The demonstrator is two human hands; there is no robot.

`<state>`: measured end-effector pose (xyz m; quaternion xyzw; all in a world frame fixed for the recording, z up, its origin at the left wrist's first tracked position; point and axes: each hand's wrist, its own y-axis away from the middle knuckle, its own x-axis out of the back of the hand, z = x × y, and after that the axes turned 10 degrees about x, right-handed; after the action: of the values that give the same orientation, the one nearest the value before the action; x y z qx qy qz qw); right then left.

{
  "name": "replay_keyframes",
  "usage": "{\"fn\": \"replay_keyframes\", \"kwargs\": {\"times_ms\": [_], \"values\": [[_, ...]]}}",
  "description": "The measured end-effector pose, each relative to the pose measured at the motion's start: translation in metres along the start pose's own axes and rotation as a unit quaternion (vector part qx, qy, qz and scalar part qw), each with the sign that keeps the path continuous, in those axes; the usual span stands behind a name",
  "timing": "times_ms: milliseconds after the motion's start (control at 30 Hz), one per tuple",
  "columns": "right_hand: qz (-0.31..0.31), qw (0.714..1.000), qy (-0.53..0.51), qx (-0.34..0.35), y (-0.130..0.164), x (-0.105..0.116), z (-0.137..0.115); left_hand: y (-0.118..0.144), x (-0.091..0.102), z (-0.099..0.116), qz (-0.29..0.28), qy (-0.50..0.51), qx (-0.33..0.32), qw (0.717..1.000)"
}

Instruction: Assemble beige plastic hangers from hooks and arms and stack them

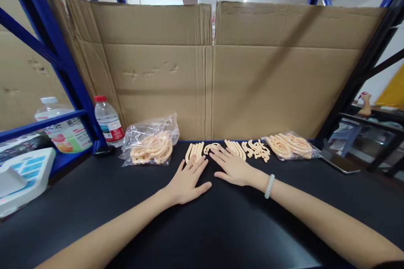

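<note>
The left hand [187,183] and right hand [232,167] were laid flat and empty on the tabletop [202,227], with some curved pieces [233,149] already sorted just beyond the fingertips and others left bagged [151,147].

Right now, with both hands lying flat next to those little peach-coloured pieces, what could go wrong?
1. The left hand and right hand lie right at the loose peach pieces; a small sweep could perhaps scatter the sorted rows.
2. The open plastic bag on the left looks slack, so pieces might spill out if it is nudged.
3. The water bottle stands close by and could tip over.
</note>
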<state>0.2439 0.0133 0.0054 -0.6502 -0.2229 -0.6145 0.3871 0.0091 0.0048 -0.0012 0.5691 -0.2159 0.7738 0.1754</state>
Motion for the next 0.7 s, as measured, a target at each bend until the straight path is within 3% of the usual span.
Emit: {"fn": "replay_keyframes", "kwargs": {"times_ms": [167, 300, 400, 567, 700], "values": [[-0.027, 0.998, -0.012, -0.049, -0.02, -0.01, 0.01, -0.015, -0.003, 0.003, -0.01, -0.002, 0.02, 1.0], [-0.014, 0.998, -0.007, -0.065, -0.024, -0.004, 0.016, -0.023, -0.002, 0.007, -0.01, 0.002, 0.038, 0.999], [0.039, 0.996, 0.002, -0.075, -0.015, 0.009, 0.015, -0.02, -0.001, 0.002, 0.04, 0.03, 0.035, 0.998], [0.202, 0.975, -0.027, -0.092, 0.02, 0.018, -0.002, -0.004, 0.001, -0.021, 0.118, 0.087, 0.038, 0.988], [0.18, 0.976, -0.094, -0.078, 0.04, 0.006, -0.022, 0.002, 0.002, -0.029, 0.115, 0.079, 0.04, 0.989]]}}
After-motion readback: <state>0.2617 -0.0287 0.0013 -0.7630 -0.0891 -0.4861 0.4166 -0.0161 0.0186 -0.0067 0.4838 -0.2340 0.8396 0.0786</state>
